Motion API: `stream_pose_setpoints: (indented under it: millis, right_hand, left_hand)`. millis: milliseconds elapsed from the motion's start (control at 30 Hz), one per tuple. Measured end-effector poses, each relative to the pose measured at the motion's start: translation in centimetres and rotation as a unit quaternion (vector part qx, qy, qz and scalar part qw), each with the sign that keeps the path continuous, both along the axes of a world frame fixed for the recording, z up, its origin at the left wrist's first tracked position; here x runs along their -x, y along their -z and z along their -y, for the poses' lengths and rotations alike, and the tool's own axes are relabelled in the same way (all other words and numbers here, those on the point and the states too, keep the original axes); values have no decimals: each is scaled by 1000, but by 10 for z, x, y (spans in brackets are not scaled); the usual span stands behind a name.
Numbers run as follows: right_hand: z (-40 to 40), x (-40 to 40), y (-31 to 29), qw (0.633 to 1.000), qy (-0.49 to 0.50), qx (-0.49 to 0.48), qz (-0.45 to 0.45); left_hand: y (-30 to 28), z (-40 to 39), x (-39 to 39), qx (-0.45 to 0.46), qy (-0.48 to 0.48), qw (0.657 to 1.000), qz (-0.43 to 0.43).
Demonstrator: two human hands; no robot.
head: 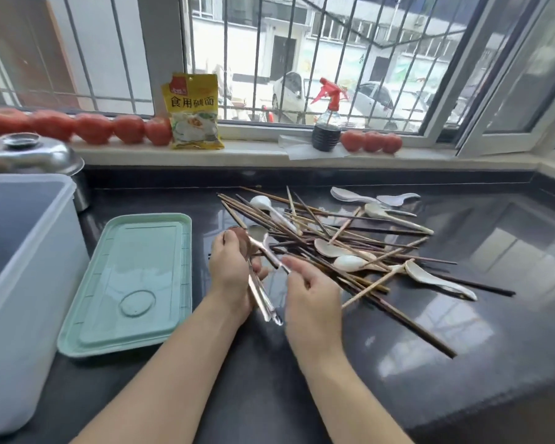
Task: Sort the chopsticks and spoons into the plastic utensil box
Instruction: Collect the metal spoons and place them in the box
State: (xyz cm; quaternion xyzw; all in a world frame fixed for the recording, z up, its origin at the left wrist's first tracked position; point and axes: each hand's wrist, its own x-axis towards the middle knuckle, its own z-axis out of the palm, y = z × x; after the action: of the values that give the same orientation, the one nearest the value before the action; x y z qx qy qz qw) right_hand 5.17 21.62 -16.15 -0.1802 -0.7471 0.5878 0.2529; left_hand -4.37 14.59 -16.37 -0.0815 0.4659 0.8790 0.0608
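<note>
A heap of dark and pale wooden chopsticks (334, 251) lies on the black counter, with several white ceramic spoons (350, 262) mixed in. My left hand (229, 267) grips a bundle of metal spoons (260, 293), bowls up and handles pointing down toward me. My right hand (311, 290) is just right of it and pinches the handle of one metal spoon (263, 240) whose bowl sits by the bundle's top. The translucent plastic utensil box (23, 283) stands at the far left. Its green lid (132, 283) lies flat beside it.
A steel pot with lid (32, 155) stands behind the box. On the window sill are a row of tomatoes (93, 128), a yellow food packet (194, 112), a spray bottle (327, 123) and more tomatoes (370, 141). The counter edge runs along the lower right.
</note>
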Motion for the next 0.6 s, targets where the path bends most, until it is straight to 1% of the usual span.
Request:
stream_pose_setpoints:
  millis: [67, 133, 200, 300, 400, 600]
  right_hand:
    - [16, -15, 12, 999, -26, -29, -7]
    - [21, -25, 13, 995, -42, -81, -38]
    - [22, -28, 10, 992, -50, -96, -62]
    - [24, -29, 6, 992, -73, -68, -74]
    - [26, -30, 12, 990, -93, -79, -75]
    - [25, -24, 19, 985, -144, -100, 7]
  left_hand:
    - [-1, 3, -10, 2, -11, 1000, -8]
    - [-2, 6, -20, 55, -29, 998, -22]
    - [-1, 7, -25, 95, -47, 994, -37]
    - [1, 9, -24, 67, -48, 996, -43]
    - [1, 16, -21, 39, -62, 997, -19]
    - [11, 22, -14, -27, -42, 998, 38]
